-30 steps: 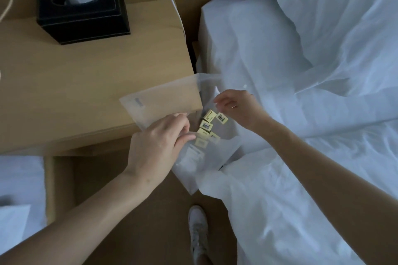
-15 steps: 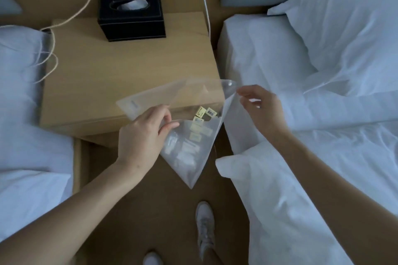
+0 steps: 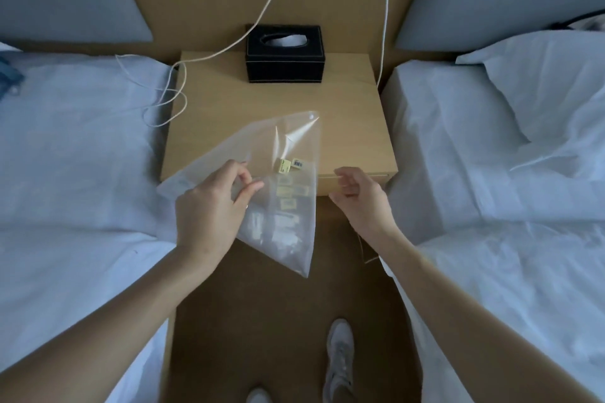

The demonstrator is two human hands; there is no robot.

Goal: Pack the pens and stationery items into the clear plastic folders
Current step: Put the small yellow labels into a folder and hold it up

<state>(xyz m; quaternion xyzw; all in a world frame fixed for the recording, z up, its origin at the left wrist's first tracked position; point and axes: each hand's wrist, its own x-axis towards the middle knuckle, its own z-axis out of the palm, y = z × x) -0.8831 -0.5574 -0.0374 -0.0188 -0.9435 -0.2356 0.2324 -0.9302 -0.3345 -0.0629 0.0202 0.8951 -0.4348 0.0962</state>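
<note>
My left hand (image 3: 212,206) pinches the edge of a clear plastic folder (image 3: 291,147) and holds it up, tilted, over the front of the bedside table (image 3: 353,127). Inside the folder lie several small yellow labelled stationery pieces (image 3: 289,165) and paler items lower down (image 3: 281,229). A snap button (image 3: 311,115) shows at the folder's top corner. My right hand (image 3: 358,196) hangs just right of the folder with fingers loosely curled, holding nothing and apart from the plastic.
A black tissue box (image 3: 284,57) stands at the back of the table. White cables (image 3: 183,88) trail from wall sockets across the table's left and right sides. Beds with white sheets (image 3: 82,157) flank both sides. My shoes (image 3: 340,357) stand on the brown floor below.
The view has swung left from the right bed to face the table. My left hand carried the folder over the table's front. My right hand let go of the folder and now hangs beside it.
</note>
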